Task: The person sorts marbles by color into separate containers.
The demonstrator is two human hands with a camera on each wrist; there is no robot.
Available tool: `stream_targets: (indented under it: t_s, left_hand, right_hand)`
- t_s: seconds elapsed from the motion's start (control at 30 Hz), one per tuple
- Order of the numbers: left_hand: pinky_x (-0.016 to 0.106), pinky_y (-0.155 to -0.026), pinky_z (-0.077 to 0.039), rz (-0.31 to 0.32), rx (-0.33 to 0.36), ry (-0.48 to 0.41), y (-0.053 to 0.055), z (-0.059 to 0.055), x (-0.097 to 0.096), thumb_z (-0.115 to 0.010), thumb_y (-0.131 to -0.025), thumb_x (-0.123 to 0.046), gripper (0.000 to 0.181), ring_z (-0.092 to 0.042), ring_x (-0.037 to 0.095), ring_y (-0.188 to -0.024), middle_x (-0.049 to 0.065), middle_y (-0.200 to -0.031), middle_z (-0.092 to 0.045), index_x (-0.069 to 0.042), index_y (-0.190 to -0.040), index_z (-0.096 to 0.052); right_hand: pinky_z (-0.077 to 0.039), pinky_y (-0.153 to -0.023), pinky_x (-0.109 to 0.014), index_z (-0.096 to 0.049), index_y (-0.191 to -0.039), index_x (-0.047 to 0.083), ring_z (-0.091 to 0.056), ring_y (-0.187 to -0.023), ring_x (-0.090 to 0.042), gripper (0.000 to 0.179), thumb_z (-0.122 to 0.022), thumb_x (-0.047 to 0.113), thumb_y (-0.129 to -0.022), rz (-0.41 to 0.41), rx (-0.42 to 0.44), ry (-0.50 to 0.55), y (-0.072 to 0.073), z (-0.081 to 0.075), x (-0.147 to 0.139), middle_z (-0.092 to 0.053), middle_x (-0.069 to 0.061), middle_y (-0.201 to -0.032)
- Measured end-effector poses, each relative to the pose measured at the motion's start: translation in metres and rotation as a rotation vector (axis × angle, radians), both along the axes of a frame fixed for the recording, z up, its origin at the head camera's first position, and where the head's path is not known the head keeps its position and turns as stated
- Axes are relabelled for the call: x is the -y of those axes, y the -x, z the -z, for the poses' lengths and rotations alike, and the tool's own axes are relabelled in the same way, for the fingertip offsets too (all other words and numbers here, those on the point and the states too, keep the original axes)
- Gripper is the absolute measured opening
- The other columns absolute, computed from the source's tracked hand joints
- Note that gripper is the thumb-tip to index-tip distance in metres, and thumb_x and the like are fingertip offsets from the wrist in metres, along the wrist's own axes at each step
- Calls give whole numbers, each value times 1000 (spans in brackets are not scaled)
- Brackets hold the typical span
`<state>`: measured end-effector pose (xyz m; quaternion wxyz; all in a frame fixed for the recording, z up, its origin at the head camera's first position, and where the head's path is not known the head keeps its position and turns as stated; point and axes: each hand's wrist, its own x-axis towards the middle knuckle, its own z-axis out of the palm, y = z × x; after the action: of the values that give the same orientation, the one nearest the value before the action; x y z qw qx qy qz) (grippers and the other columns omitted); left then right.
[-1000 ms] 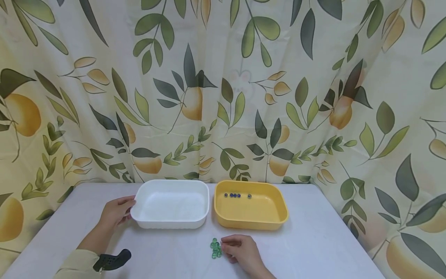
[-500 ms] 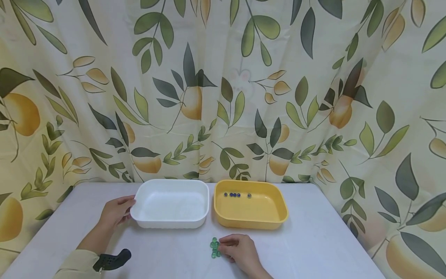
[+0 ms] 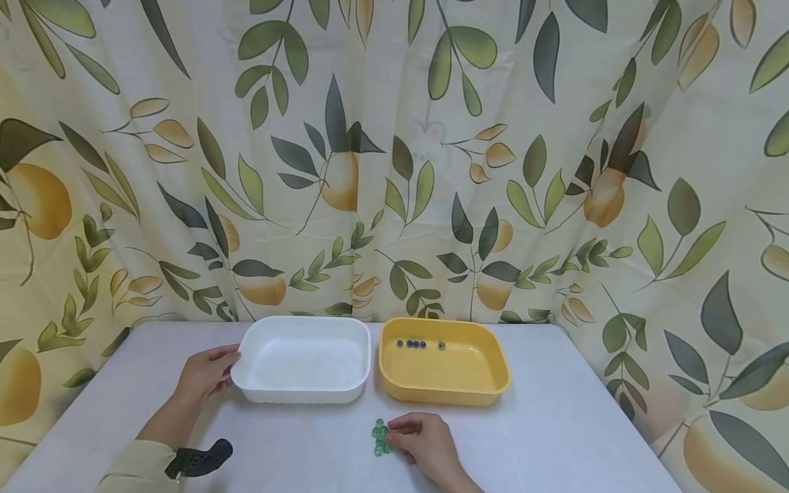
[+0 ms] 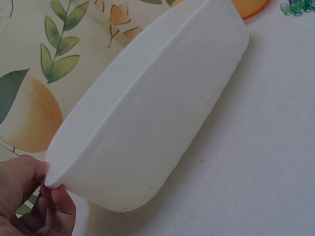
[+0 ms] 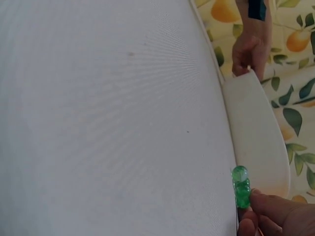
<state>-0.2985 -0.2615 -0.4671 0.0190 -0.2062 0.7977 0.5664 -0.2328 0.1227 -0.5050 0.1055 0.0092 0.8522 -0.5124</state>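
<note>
While the left hand (image 3: 206, 372) pinches the white tub (image 3: 302, 395) at its left end, the right hand (image 3: 429, 444), narrowly curled, meets the right side of the green marbles (image 3: 379, 433) on the counter (image 3: 290, 448); whether it grips one, I cannot tell.

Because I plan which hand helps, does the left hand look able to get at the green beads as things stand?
Probably not: the left hand grips the white tray, away from the green beads. If it let go, the way over the white cloth looks free.
</note>
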Motion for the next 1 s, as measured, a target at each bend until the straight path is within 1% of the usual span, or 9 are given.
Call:
stream_targets:
  t_s: [0.2, 0.33, 0.6, 0.83, 0.9, 1.0]
  left_hand:
    - [27, -61, -54, 4, -5, 2, -1, -1, -1, -57, -98, -18, 45, -57, 15, -69, 13, -94, -66, 8, -135, -52]
    - [26, -61, -54, 7, -7, 3, -1, -1, -1, -57, -98, -18, 45, -57, 15, -69, 14, -95, -66, 8, -135, -52]
    - [26, -61, -53, -5, 5, -3, 1, 0, -1, -57, -99, -18, 45, -57, 16, -71, 17, -100, -65, 7, -136, -52]
    - [27, -64, -54, -10, 16, 2, 2, -1, -1, -57, -99, -19, 45, -58, 16, -73, 23, -110, -64, 6, -136, -52]
    - [27, -64, -54, -7, 12, 1, 1, -1, -2, -57, -99, -19, 45, -58, 16, -73, 23, -109, -64, 7, -136, -52]
    - [28, -63, -55, -3, 5, 1, 0, -2, -1, -57, -98, -17, 45, -58, 15, -71, 20, -103, -66, 8, -135, -52]
  right_hand:
    - [-53, -53, -27, -77, -93, 13, -58, -61, -9, 15, -81, 16, -79, 8, -3, -6, 0, 0, 0, -71, 4, -75]
    - [-54, -54, -28, -76, -93, 13, -59, -62, -9, 15, -81, 16, -79, 18, 4, 7, 0, 0, 0, -70, 4, -76]
    - [-55, -54, -28, -76, -93, 11, -60, -63, -9, 15, -80, 16, -80, 15, -7, 31, 0, -1, -2, -70, 3, -76]
    - [-56, -54, -28, -76, -92, 9, -61, -64, -10, 14, -79, 14, -80, 13, -5, 36, -2, -4, -3, -70, 2, -75]
    - [-56, -55, -28, -75, -93, 8, -62, -65, -10, 14, -79, 14, -81, 13, 2, 38, -2, -5, -3, -71, 2, -76]
    - [-57, -56, -29, -75, -94, 7, -64, -66, -10, 14, -78, 13, -81, 11, 5, 51, -2, -5, -4, -72, 1, -78]
